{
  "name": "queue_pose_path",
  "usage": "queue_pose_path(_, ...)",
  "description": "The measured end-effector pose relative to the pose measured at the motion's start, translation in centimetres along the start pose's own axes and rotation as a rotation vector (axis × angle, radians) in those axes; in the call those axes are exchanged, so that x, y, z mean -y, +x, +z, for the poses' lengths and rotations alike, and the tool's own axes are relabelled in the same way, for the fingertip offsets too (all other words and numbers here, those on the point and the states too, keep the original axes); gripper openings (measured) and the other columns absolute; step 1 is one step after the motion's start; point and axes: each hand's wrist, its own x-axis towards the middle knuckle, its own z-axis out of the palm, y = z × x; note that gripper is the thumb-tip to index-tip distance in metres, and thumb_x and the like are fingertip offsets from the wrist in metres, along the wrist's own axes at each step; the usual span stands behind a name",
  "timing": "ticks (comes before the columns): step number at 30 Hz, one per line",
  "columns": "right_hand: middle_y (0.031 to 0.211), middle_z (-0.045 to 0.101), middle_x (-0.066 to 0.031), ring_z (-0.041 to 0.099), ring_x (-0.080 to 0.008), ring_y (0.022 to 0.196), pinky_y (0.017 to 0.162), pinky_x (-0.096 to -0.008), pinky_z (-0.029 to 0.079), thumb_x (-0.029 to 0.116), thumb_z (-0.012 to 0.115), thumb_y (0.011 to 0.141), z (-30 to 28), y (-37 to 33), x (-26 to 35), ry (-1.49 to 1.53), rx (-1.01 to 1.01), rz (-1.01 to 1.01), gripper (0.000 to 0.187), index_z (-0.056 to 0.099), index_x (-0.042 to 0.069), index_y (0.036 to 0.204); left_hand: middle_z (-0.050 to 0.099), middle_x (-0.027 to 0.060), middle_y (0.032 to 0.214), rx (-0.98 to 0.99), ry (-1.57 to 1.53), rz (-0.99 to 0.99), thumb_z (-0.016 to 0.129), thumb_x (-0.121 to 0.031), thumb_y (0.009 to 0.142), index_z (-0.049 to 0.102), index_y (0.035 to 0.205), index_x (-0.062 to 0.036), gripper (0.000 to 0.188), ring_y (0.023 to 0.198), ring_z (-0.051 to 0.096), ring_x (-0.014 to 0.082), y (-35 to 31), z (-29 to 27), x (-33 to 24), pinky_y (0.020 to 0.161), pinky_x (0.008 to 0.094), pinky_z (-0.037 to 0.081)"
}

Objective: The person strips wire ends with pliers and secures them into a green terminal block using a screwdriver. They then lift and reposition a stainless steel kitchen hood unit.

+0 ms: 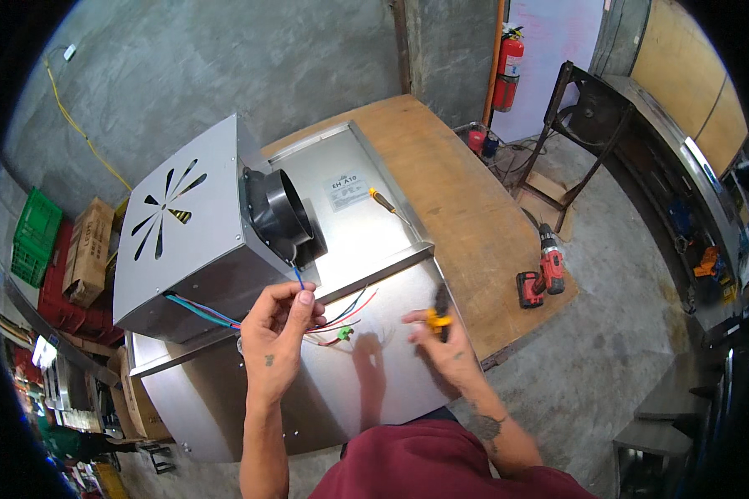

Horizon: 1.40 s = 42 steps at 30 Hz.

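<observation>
1. Basically, left hand (280, 326) pinches blue wire (299, 275), frame centre, seemingly to steady its end.
2. Right hand (447, 353) grips blurred yellow-black tool (438, 319), right of centre, likely for handy reach.

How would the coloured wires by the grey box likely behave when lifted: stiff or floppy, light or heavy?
The wires would probably be floppy, as their thin loose ends bend and fan out over the steel panel. They look light, being so slender. The small green piece among those ends might swing along if attached.
</observation>
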Motion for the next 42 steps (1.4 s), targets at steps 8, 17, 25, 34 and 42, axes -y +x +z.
queue_pose_path(8,0.124,0.072,-0.0162,0.055,-0.0096,0.085,0.077,-0.0268,0.047,0.008,0.075,0.104,7.6,4.1,3.9,0.444,0.249,0.038,0.032,0.051,0.008,0.124,0.075,0.0099,0.097,-0.017,-0.038,0.058,0.068,-0.014,0.11,0.069,0.122,0.0036,0.022,0.089,0.072,0.0149,-1.0,-1.1,-1.7,0.082,0.0307,0.061)
queue_pose_path(17,0.105,0.07,-0.0112,0.069,-0.0197,0.102,0.091,-0.0347,0.056,0.0,0.08,0.097,7.4,3.6,4.0,0.301,0.284,-0.054,0.042,0.051,0.008,0.126,0.074,0.0114,0.099,0.092,-0.013,0.063,0.065,-0.017,0.111,0.07,0.121,0.0023,0.022,0.083,0.073,0.0162,-1.9,-2.9,-1.4,0.074,0.0295,0.058)
queue_pose_path(25,0.101,0.069,-0.008,0.068,-0.0159,0.097,0.088,-0.0328,0.057,0.005,0.082,0.097,6.1,5.9,6.8,-0.026,0.551,-0.112,0.038,0.051,0.005,0.12,0.074,0.0111,0.105,0.342,0.476,0.142,0.073,-0.013,0.105,0.078,0.116,0.0014,0.019,0.082,0.074,0.0161,-2.6,-2.7,-1.5,0.063,0.0291,0.058)
queue_pose_path(34,0.106,0.07,-0.0027,0.059,-0.0064,0.086,0.077,-0.0255,0.049,0.021,0.079,0.104,9.9,6.4,9.7,-0.083,0.3,-0.166,0.032,0.056,0.005,0.12,0.072,0.0094,0.088,0.022,0.223,-0.001,0.076,-0.012,0.103,0.081,0.113,0.0024,0.018,0.068,0.071,0.0131,-2.9,-1.7,1.7,0.061,0.0279,0.055)
queue_pose_path(42,0.095,0.06,0.0002,0.053,-0.0052,0.08,0.069,-0.0229,0.046,0.021,0.083,0.1,11.5,2.0,5.4,-0.216,0.139,-0.158,0.037,0.055,0.005,0.119,0.07,0.0059,0.094,-0.092,0.327,0.356,0.071,-0.017,0.109,0.079,0.123,0.0007,0.025,0.081,0.062,0.009,-1.7,-1.5,4.7,0.072,0.0245,0.05)
